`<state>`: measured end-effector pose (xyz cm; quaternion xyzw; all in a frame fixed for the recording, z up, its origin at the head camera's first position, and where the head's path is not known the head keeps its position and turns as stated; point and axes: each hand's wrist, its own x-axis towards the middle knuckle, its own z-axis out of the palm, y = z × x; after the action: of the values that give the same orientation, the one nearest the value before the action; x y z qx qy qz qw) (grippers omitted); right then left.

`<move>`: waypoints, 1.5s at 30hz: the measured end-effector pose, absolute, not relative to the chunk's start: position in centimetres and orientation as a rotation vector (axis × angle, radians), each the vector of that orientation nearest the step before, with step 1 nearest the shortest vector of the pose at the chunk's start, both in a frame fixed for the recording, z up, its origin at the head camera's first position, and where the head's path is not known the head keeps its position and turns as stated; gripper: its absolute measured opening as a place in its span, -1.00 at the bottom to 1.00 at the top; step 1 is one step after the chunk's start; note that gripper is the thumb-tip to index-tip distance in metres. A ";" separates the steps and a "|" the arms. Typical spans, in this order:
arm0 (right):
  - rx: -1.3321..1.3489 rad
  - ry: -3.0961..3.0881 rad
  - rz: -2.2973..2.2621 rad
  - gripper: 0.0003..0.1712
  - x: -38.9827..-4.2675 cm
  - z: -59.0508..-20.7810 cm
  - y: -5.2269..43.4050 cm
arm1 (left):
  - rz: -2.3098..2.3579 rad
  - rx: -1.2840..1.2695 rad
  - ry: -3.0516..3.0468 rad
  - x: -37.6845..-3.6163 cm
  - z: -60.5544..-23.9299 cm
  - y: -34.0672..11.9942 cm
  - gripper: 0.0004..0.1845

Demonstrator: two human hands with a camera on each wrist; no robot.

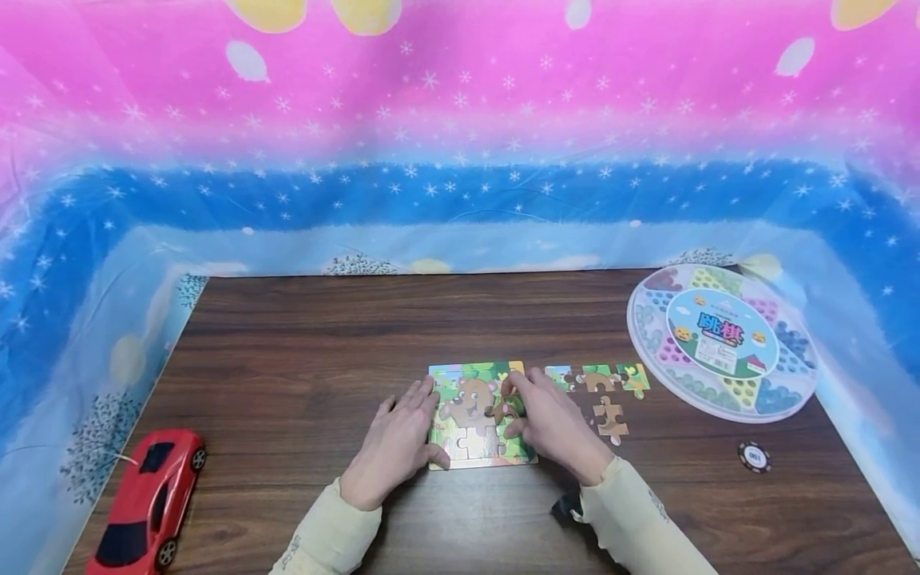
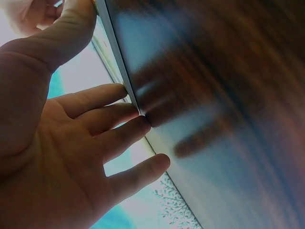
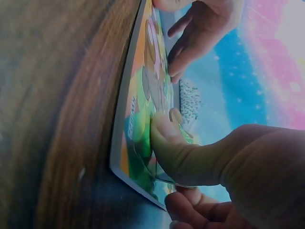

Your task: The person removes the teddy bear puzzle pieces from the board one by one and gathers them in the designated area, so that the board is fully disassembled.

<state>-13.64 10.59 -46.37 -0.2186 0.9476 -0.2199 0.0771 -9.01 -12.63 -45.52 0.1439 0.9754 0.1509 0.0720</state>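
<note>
The left hand lies with fingers extended and spread along the left side of the jigsaw tray, thumb at its near corner. The right hand pinches a jigsaw piece between thumb and fingers over the tray's right part. The tray, bearing a cartoon bear picture, lies flat on the wood-grain table between both hands. Loose pieces lie just beyond the right hand's outer side.

Caution: if the pinched piece is pressed down while rotated or tilted, its tabs could bind and lift neighbouring pieces. If the left hand eases off, a sideways push could slide the tray. A wide sweep of the right wrist could scatter the loose pieces.

Limits of view: the right fingers cover part of the pinched piece, so its full outline and seating cannot be confirmed. Pale glare near the tray's lower middle makes bare base and printed surface hard to distinguish. The right forearm partly obscures a black object, not identifiable. The left wrist view shows little of the tray beyond its edge.
</note>
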 end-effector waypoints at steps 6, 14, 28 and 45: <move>-0.679 2.895 -0.755 -0.66 -13.2 -46.5 10.5 | 0.463 0.441 2.930 -9.0 -45.6 -12.7 0.03; -0.787 2.881 -0.910 -0.76 -12.9 -46.2 10.3 | 0.466 0.429 2.921 -9.0 -45.5 -12.7 0.03; -0.521 2.803 -1.206 -0.74 -12.8 -43.5 13.8 | 0.466 0.422 2.921 -9.1 -45.6 -12.8 0.03; -0.011 3.021 -0.959 -0.52 -13.1 -43.1 27.0 | 0.469 0.446 2.932 -8.9 -45.6 -12.8 0.02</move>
<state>-13.08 26.96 -43.06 -0.0036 0.9530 -0.3026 -0.0139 -8.92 -12.81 -45.58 0.1481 0.9742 0.1557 0.0694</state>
